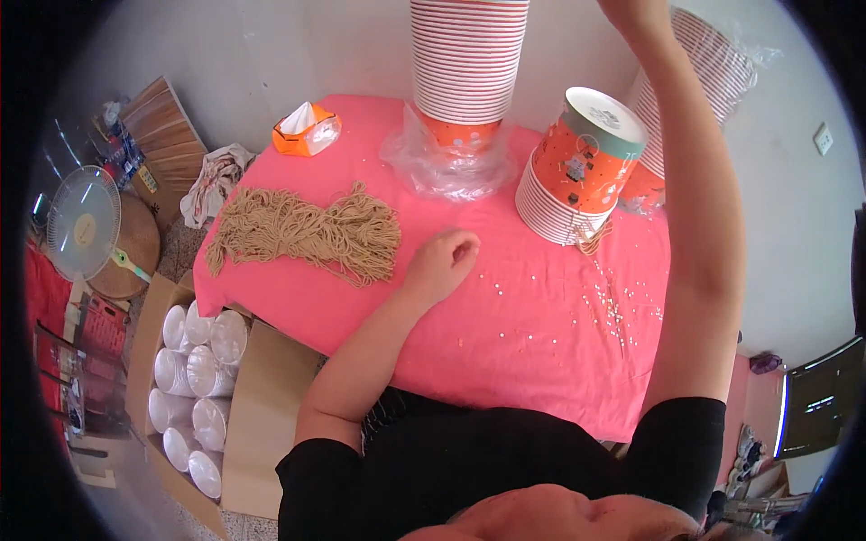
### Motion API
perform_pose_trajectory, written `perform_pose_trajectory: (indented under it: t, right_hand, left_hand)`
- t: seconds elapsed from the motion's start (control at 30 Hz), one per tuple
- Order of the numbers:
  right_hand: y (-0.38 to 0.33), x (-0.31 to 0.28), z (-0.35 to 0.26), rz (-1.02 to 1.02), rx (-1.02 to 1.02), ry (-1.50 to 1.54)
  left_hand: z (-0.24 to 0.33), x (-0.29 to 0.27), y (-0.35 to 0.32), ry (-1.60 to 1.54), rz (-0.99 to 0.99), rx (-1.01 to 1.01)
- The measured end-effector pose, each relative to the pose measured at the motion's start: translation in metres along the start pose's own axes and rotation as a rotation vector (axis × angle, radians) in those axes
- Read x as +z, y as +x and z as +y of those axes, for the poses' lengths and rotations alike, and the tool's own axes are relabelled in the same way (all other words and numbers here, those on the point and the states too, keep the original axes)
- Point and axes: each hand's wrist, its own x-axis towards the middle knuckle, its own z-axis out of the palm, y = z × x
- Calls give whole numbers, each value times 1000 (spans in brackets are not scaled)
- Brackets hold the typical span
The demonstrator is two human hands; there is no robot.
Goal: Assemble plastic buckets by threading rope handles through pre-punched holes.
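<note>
From where I stand, the person's left hand is near the middle of the frame, low over the pink cloth that covers the counter. Its fingers are curled into a loose fist with a small hollow, and I can see nothing in its grip. The right arm stretches up the right side, so that the right hand is cut off at the upper edge; I cannot tell how its fingers stand or whether they have hold of anything.

That hand is nearest the plastic-wrapped stack of paper tubs in the upper right, which the forearm partly hides. Just left of it, right of centre, there's a shorter stack of upturned orange tubs, with a small tuft of twine by its rim. The tall stack of tubs runs off the top centre, crumpled clear plastic around its foot.

Left of the curled hand lies a big bundle of tan twine. An orange tissue pack sits above it, and white specks are scattered at centre right. At lower left, an open cardboard box holds white cups.
</note>
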Motion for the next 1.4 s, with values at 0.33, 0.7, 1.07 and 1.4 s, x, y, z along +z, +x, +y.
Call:
perform_pose_trajectory:
  t: [0.33,0.7,1.07,1.4]
  right_hand:
    - [-113,-90,-94,-149,-60,117]
    - [-206,-84,-180,-297,-44,190]
    - [-215,-83,-178,-303,-130,214]
    - [-208,-96,-163,-371,179,334]
  left_hand:
    - [7,-28,9,-103,553,240]
    - [3,-6,0,-255,433,286]
    - [-27,-10,-5,49,375,178]
    - [10,-24,2,16,534,263]
